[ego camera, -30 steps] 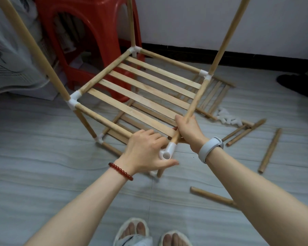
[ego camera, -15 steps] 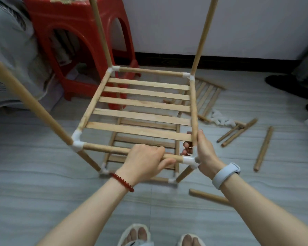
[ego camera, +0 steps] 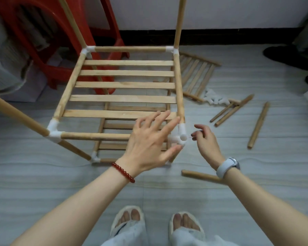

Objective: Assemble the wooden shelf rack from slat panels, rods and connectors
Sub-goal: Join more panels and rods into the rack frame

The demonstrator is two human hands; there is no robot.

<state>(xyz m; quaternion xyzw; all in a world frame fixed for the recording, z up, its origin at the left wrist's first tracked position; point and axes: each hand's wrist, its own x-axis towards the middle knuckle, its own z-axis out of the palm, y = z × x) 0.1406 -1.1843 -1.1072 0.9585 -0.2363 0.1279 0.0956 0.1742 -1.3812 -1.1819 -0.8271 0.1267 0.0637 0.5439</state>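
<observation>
Wooden slatted shelf rack (ego camera: 124,86): standing on grey floor (ego camera: 43,174), before red plastic stool (ego camera: 48,41).
White plastic corner connector (ego camera: 180,137): near corner, top socket empty.
Left hand (ego camera: 149,144): fingers spread, released.
Right hand (ego camera: 205,142): loosely curled, empty.
Loose wooden rods (ego camera: 258,125): right floor.
Writing: none legible.

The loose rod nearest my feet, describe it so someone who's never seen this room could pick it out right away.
Start at the wooden rack standing on the grey floor, then look right of its near corner connector. The rod lies flat below the right hand, partly hidden by the wrist with the watch. Unlike the other loose rods farther right, it lies nearly crosswise and alone.
</observation>
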